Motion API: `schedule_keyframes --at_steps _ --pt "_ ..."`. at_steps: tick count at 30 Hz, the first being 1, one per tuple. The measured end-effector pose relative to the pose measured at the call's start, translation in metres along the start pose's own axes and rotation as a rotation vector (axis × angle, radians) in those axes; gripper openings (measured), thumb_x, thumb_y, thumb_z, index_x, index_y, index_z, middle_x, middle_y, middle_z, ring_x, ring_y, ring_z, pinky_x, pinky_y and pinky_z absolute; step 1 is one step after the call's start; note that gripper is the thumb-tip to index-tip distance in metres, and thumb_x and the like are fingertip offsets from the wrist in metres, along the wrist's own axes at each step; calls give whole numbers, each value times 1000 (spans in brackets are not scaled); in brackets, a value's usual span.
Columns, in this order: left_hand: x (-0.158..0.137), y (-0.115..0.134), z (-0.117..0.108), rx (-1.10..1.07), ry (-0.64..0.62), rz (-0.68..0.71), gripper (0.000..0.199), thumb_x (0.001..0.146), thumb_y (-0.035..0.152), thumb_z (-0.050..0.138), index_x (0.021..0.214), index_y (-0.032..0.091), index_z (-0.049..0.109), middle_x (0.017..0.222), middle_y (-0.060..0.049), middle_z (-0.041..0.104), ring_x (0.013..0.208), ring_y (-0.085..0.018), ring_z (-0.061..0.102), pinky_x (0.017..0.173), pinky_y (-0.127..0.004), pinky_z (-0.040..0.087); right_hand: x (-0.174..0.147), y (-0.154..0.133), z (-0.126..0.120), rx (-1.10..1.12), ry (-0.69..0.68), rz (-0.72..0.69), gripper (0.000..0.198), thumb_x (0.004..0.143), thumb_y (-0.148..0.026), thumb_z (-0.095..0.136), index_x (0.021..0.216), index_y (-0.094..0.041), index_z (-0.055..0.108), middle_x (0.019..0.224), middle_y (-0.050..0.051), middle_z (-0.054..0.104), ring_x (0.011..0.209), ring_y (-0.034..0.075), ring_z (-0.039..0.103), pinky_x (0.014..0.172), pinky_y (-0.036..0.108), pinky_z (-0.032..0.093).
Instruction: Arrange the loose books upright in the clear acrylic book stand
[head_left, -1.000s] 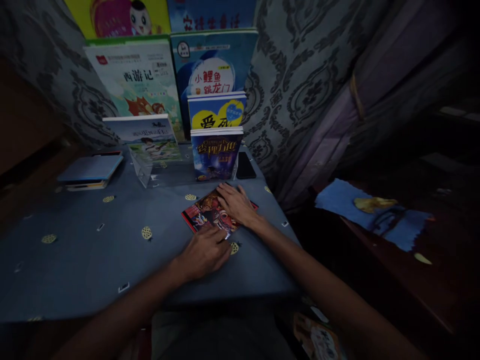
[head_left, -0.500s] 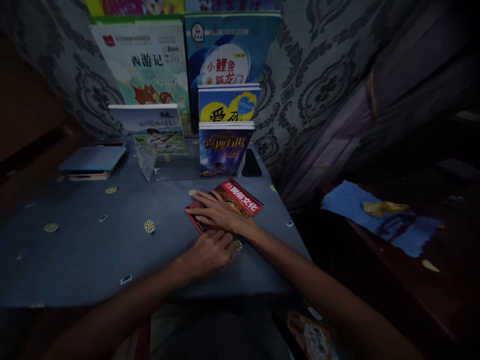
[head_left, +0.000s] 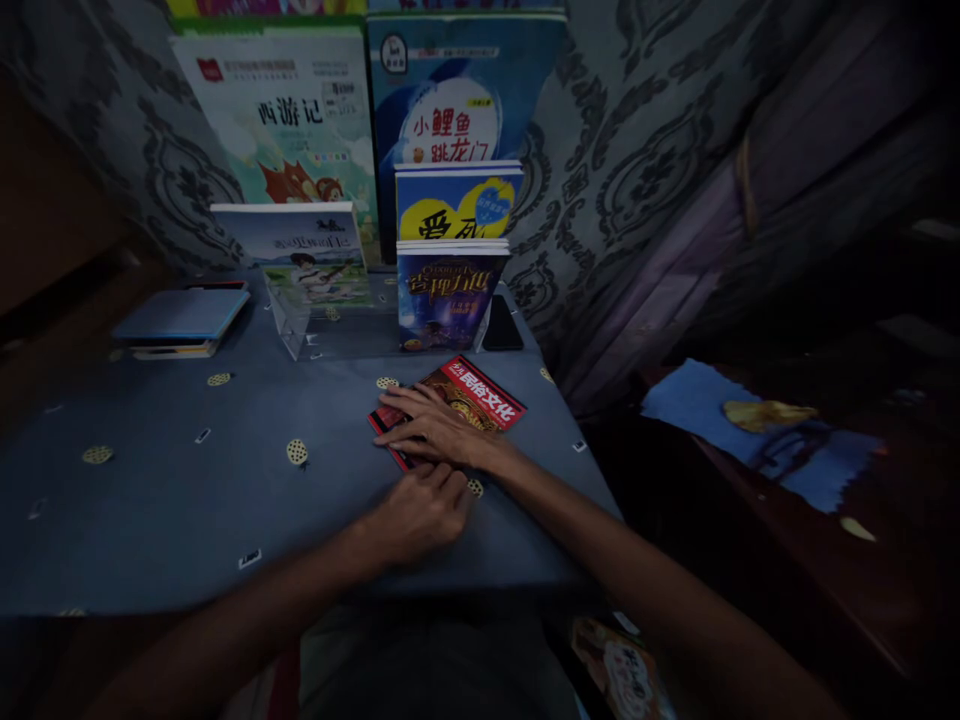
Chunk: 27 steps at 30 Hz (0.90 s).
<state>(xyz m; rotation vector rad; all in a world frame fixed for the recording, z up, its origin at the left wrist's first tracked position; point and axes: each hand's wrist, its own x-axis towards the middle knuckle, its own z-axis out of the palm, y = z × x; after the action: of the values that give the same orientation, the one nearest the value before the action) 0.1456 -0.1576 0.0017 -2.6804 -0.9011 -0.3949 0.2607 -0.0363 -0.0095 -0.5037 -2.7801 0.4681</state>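
Note:
A small red book [head_left: 480, 392] with white Chinese characters lies at an angle near the table's right side. My right hand [head_left: 435, 428] rests flat over its cover, fingers spread toward the left edge. Just below, my left hand [head_left: 426, 512] is closed in a loose fist at the book's near edge, knuckles close to the right hand. Its fingertips are hidden, so I cannot tell whether they pinch the book's edge or something else.
Behind the hands, several books stand upright, including a purple one [head_left: 448, 300] and a landscape-cover one [head_left: 315, 255] on a clear stand [head_left: 289, 318]. A dark phone [head_left: 502, 325] lies beside them. Stacked books [head_left: 180, 318] are at left. A blue cloth [head_left: 697, 400] lies on a lower surface at right.
The fingers and thumb of my right hand have shifted slightly toward me on the cover. My left hand and the red book stay nearly in place.

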Motion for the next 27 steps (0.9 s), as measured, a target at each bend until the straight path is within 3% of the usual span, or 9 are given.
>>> schedule_keyframes --at_steps 10,20,27 --pt "0 -1 -1 10 18 -3 15 96 18 56 83 17 60 77 -4 63 75 -19 64 65 -32 48 -2 -3 -4 -83 0 97 41 104 -44 51 143 -33 58 162 9 41 152 26 32 121 50 29" --pt "0 -5 1 3 -13 -22 12 98 21 58 86 17 62 86 -5 66 84 -18 66 70 -31 48 -33 28 -29 -248 88 530 46 106 -44 41 146 -26 54 156 13 49 146 29 42 118 59 30" --pt "5 -22 -1 -25 74 -97 21 101 23 53 82 19 61 75 -2 63 73 -16 64 63 -29 47 -45 29 -23 -323 181 633 48 105 -45 37 146 -27 55 149 13 55 138 30 47 113 57 36"
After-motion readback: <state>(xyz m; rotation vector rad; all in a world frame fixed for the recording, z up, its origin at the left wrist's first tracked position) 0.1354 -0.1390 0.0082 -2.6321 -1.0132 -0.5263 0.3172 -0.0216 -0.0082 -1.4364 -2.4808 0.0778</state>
